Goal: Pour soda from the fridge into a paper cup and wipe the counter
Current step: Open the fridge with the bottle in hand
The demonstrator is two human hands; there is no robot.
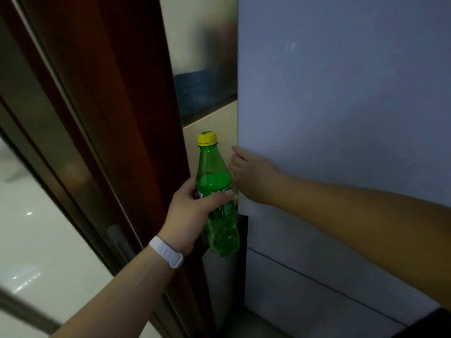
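Note:
A green soda bottle [214, 181] with a yellow cap stands upright in my left hand [192, 215], whose fingers and thumb wrap its labelled middle. A white band sits on that wrist. Just right of the bottle, my right hand [251, 175] holds the left edge of the pale grey fridge door [341, 106], fingers curled round the edge and out of sight behind it. The bottle is partly full of clear liquid. No paper cup or counter is in view.
A dark red-brown door frame [127, 118] with a sliding glass door [61, 154] rises on the left, close to the bottle. A cream wall panel [212, 123] shows between frame and fridge. Glossy pale floor [29, 240] lies at the lower left. A lower fridge drawer [317, 301] sits below the door.

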